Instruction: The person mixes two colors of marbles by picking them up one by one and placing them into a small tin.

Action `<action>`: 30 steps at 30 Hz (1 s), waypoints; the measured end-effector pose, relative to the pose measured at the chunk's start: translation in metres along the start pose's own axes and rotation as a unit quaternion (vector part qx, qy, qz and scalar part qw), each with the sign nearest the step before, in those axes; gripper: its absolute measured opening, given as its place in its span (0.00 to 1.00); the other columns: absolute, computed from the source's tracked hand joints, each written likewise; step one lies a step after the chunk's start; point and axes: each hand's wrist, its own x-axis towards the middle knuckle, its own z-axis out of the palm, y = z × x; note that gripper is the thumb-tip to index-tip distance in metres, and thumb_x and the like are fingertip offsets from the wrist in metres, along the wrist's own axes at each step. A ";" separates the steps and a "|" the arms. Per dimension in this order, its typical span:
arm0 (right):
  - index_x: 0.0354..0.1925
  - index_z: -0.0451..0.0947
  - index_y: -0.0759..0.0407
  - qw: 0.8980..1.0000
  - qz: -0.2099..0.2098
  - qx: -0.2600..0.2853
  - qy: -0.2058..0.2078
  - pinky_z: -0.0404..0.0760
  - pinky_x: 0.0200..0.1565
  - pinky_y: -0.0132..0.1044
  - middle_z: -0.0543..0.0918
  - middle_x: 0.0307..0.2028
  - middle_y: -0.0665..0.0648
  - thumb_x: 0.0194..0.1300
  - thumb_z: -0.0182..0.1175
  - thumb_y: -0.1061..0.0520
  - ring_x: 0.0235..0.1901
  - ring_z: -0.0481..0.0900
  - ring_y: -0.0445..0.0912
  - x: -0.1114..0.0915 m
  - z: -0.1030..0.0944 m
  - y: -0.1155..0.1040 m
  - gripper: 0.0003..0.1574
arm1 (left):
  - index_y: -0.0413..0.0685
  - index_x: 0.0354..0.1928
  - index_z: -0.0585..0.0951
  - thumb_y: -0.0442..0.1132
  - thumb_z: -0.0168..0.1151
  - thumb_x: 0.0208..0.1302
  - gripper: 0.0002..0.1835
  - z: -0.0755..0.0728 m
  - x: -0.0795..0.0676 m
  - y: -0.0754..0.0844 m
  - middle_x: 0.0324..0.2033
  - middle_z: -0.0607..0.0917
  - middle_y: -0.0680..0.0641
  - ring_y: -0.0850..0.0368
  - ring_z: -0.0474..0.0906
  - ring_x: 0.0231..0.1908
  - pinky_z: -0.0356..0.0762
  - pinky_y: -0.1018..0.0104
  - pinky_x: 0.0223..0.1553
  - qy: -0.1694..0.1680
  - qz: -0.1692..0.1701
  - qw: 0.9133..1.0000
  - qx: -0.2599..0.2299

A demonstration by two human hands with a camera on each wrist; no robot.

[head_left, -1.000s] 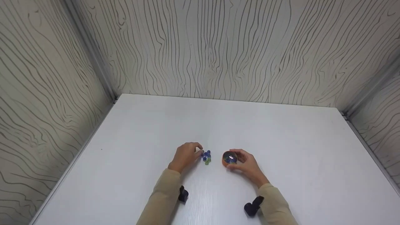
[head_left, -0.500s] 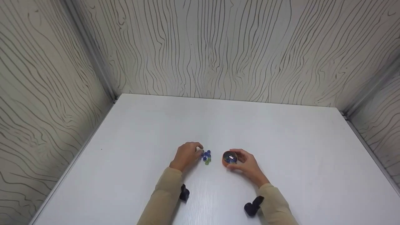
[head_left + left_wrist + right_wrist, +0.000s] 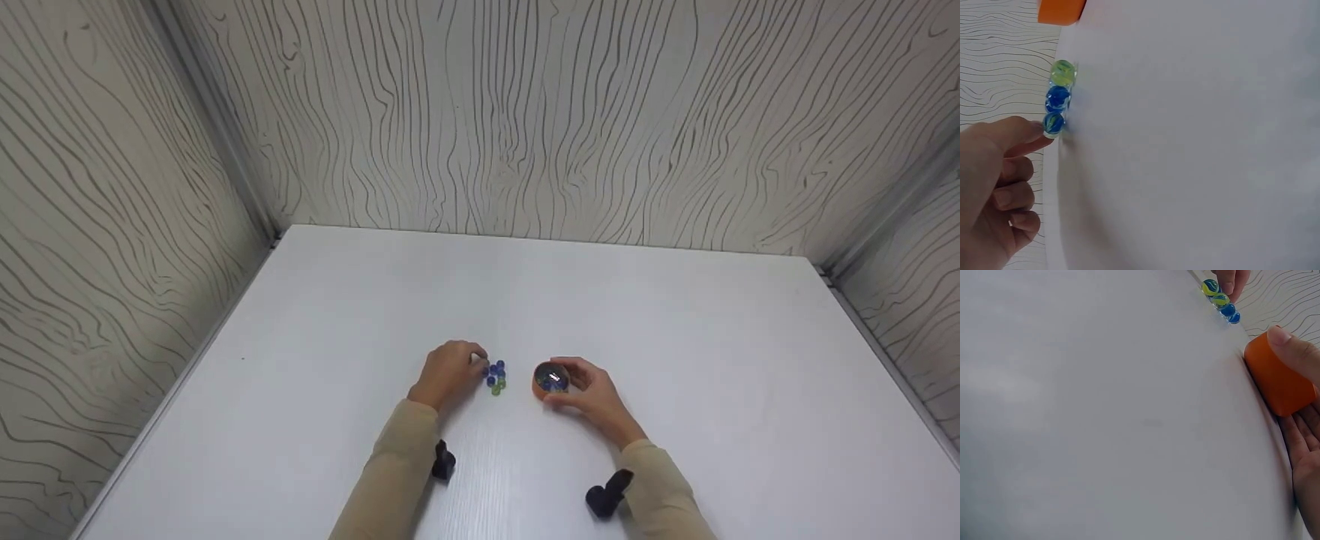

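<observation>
Several glass marbles [image 3: 496,377], blue and yellow-green, lie in a small cluster on the white table. My left hand [image 3: 450,373] is at the left side of this cluster. In the left wrist view, its thumb and index finger [image 3: 1022,128] pinch a blue-green marble [image 3: 1053,123], with the other fingers curled under. To the right of the cluster stands a small orange cup [image 3: 538,388], with blue and green marbles inside. My right hand [image 3: 596,394] grips the cup from its right side, thumb on the near side and fingers on the far side.
The white tabletop [image 3: 637,300] extends around both hands. Wood-patterned panels [image 3: 480,135] stand behind it and at both sides. A black wrist camera [image 3: 444,461] is strapped on the left sleeve, another camera [image 3: 606,496] on the right.
My left hand has shifted very slightly right at the cluster of marbles. The right hand and the orange cup have stayed in place.
</observation>
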 end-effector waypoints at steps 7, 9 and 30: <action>0.59 0.73 0.61 1.000 -0.001 -0.002 -0.002 0.66 0.69 0.45 0.77 0.61 0.62 0.47 0.75 0.56 0.66 0.71 0.55 0.000 0.000 -0.002 0.41 | 0.47 0.43 0.86 0.40 0.59 0.66 0.11 0.001 0.001 -0.001 0.45 0.88 0.46 0.48 0.83 0.51 0.78 0.55 0.55 0.009 0.024 1.000 0.014; 0.59 0.73 0.62 1.000 -0.005 -0.001 -0.005 0.67 0.69 0.45 0.77 0.61 0.63 0.47 0.75 0.56 0.66 0.71 0.56 0.000 0.000 -0.002 0.41 | 0.47 0.43 0.86 0.41 0.58 0.66 0.11 0.001 0.001 -0.002 0.45 0.89 0.46 0.48 0.83 0.51 0.78 0.55 0.55 0.011 0.025 1.000 0.015; 0.59 0.72 0.63 1.000 -0.011 0.004 -0.007 0.67 0.68 0.42 0.77 0.61 0.63 0.48 0.74 0.57 0.66 0.71 0.56 0.000 0.000 0.000 0.40 | 0.46 0.41 0.85 0.41 0.56 0.67 0.11 0.000 0.000 0.001 0.43 0.89 0.46 0.51 0.84 0.45 0.79 0.55 0.51 0.014 0.005 1.000 -0.005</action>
